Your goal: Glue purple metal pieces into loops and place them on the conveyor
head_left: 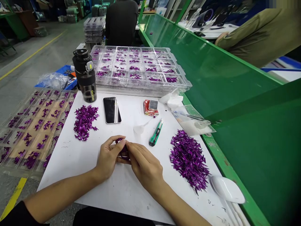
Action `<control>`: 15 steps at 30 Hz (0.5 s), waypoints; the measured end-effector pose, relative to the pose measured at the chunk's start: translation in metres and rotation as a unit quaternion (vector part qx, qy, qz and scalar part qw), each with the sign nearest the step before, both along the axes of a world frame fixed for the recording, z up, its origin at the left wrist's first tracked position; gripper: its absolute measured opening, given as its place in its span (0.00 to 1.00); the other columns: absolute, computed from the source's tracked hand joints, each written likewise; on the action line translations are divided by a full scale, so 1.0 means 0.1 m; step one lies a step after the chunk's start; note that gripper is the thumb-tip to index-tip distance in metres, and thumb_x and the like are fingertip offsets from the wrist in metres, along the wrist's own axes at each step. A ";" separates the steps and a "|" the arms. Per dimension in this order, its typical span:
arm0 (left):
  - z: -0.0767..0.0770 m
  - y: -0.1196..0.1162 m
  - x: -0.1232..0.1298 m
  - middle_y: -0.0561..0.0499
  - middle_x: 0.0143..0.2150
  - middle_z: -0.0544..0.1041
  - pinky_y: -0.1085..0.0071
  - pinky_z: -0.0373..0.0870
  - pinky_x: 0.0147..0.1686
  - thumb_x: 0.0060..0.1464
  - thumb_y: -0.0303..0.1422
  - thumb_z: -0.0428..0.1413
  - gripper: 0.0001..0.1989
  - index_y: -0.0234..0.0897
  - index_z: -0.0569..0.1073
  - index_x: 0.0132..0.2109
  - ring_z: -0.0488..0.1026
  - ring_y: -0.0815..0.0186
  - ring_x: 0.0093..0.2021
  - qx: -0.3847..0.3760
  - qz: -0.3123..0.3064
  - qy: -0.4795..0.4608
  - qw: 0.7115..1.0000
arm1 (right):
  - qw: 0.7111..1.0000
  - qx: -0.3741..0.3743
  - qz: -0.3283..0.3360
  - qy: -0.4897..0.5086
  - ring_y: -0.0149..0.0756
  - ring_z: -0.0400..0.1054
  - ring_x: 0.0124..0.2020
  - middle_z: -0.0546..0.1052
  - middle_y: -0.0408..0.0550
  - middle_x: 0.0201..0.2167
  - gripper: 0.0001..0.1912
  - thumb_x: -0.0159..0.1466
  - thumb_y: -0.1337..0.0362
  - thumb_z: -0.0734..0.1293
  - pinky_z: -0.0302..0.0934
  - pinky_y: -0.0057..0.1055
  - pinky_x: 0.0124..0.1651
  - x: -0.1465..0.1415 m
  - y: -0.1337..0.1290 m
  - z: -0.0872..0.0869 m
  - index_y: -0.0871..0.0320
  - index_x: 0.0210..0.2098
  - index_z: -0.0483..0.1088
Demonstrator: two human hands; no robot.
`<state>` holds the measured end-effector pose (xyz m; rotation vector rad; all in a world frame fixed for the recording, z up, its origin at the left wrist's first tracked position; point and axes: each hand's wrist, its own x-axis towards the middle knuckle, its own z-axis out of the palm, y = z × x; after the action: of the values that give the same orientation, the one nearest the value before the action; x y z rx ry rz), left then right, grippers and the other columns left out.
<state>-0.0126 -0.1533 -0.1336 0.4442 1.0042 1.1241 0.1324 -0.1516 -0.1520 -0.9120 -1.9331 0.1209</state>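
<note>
Bare forearms (58, 191) reach in over a white sheet (127, 196), meeting near its middle. The left hand (108, 158) and right hand (145, 166) are together, fingers clamped on a small purple piece (123, 152), mostly hidden by them. Something this thin and spiky wants light, steady fingertip pressure. Glossy, pointed purple slivers lie in a left heap (85, 122) and a larger right heap (188, 160); a green utility knife (155, 132) lies just beyond the right hand.
</note>
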 end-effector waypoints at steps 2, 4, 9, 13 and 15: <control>0.02 0.00 0.00 0.54 0.28 0.76 0.71 0.80 0.26 0.53 0.45 0.71 0.20 0.37 0.79 0.44 0.74 0.68 0.28 -0.009 0.012 -0.004 1.000 | 0.999 -0.029 -0.007 0.013 0.39 0.81 0.45 0.84 0.49 0.46 0.27 0.71 0.77 0.64 0.80 0.35 0.45 -0.02 -0.02 0.01 0.49 0.65 0.72; 0.03 0.00 0.01 0.54 0.28 0.76 0.71 0.79 0.26 0.51 0.45 0.72 0.20 0.36 0.80 0.43 0.75 0.68 0.28 -0.018 0.025 -0.011 0.999 | 0.995 -0.094 -0.019 0.029 0.38 0.81 0.43 0.84 0.47 0.44 0.22 0.72 0.75 0.63 0.80 0.33 0.43 -0.05 -0.04 0.03 0.49 0.60 0.75; 0.00 0.01 0.00 0.50 0.35 0.81 0.65 0.82 0.33 0.49 0.45 0.73 0.21 0.37 0.81 0.44 0.81 0.62 0.33 -0.021 0.039 -0.034 0.998 | 0.995 -0.094 -0.033 0.030 0.43 0.80 0.47 0.83 0.52 0.49 0.19 0.71 0.69 0.68 0.80 0.39 0.47 -0.15 -0.08 -0.02 0.51 0.60 0.75; 0.01 0.02 0.00 0.51 0.34 0.81 0.68 0.80 0.33 0.50 0.44 0.73 0.20 0.37 0.82 0.44 0.80 0.63 0.33 -0.013 0.044 -0.036 0.998 | 0.996 -0.066 -0.058 0.006 0.49 0.78 0.54 0.80 0.57 0.55 0.22 0.70 0.66 0.68 0.78 0.48 0.52 -0.24 -0.09 -0.16 0.53 0.63 0.70; 0.02 0.02 0.01 0.51 0.33 0.81 0.69 0.79 0.34 0.49 0.42 0.74 0.18 0.37 0.83 0.43 0.79 0.65 0.33 -0.006 0.051 -0.029 0.998 | 0.988 -0.129 -0.085 0.016 0.49 0.78 0.54 0.79 0.59 0.57 0.19 0.71 0.62 0.68 0.78 0.47 0.50 -0.28 -0.10 -0.19 0.56 0.60 0.71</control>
<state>-0.0120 -0.1513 -0.1320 0.3507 0.9911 1.2148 0.1042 -0.1613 -0.1708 -1.2333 -1.8279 0.2885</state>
